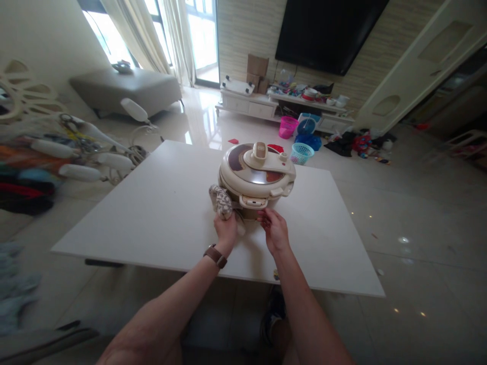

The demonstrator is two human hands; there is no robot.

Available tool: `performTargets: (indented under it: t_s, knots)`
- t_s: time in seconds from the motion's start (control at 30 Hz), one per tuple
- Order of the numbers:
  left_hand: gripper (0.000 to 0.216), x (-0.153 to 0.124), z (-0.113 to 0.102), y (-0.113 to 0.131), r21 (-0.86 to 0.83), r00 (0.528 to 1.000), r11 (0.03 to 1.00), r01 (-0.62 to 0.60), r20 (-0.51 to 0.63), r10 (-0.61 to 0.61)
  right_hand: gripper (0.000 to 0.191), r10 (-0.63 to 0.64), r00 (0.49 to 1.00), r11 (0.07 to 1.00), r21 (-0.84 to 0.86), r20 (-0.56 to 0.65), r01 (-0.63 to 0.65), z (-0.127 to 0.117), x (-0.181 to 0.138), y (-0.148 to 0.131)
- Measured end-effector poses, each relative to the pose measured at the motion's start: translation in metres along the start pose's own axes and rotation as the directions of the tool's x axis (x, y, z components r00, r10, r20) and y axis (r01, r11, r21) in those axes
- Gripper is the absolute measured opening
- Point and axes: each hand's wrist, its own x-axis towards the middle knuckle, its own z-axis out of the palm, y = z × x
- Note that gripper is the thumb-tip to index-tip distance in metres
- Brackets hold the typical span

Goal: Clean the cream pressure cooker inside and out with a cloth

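A cream electric pressure cooker [257,172] stands on the white table [160,218], its lid on and a knob on top. My left hand [225,228], with a brown watch on the wrist, is closed around a bunched grey-and-white patterned cloth [221,202] at the cooker's left front side. A pale end hangs beside that hand, too blurred to make out. My right hand [275,229] is at the cooker's lower front, below the front handle, with fingers bent and a little apart. Nothing shows in it; whether the fingertips touch the cooker I cannot tell.
A small yellow-and-dark item [276,275] lies at the table's near edge. White lamp shades [114,161] stick out by the left edge. Beyond the table are a light blue basket [302,153], a pink bin [288,126] and a low cabinet [249,105].
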Motion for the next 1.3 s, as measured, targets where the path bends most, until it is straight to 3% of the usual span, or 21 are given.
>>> performTargets:
  t_s: [0.2,0.27,0.43,0.63,0.77,0.9,1.1,1.3]
  knots:
    - [0.009,-0.046,-0.009,-0.004,0.042,0.97,0.988,-0.145,0.205,0.134,0.024,-0.008,1.0,1.0,0.017,0.029,0.008,-0.001,0.003,0.001]
    - [0.01,-0.051,-0.008,-0.002,0.037,0.967,0.988,-0.151,0.213,0.139,0.025,-0.01,0.999,1.0,0.021,0.033,0.009,-0.001,0.004,0.001]
    - [0.007,-0.037,-0.006,0.005,0.06,0.983,0.99,-0.13,0.137,0.121,0.028,-0.019,0.999,1.0,0.006,0.028,0.019,-0.001,0.004,0.001]
    - [0.013,0.011,-0.009,0.01,0.091,0.983,0.979,-0.18,0.061,0.175,0.028,-0.012,1.0,1.0,0.014,-0.01,0.012,0.001,0.005,0.003]
    - [0.015,0.032,-0.01,0.006,0.109,0.986,0.981,-0.161,0.07,0.154,0.026,-0.063,0.991,0.997,0.03,-0.117,0.067,-0.008,0.02,-0.01]
    - [0.019,0.026,-0.01,0.001,0.138,0.988,0.98,-0.143,0.074,0.134,0.022,-0.111,0.971,0.988,0.079,-0.213,0.131,-0.022,0.044,-0.03]
    - [0.023,0.006,-0.012,-0.001,0.134,0.987,0.982,-0.136,0.099,0.123,0.025,-0.093,0.975,0.984,0.128,-0.202,0.121,-0.024,0.067,-0.039]
    - [0.022,-0.004,-0.015,0.006,0.117,0.985,0.985,-0.129,0.132,0.113,0.031,-0.121,0.976,0.989,0.065,-0.183,0.135,-0.023,0.076,-0.038]
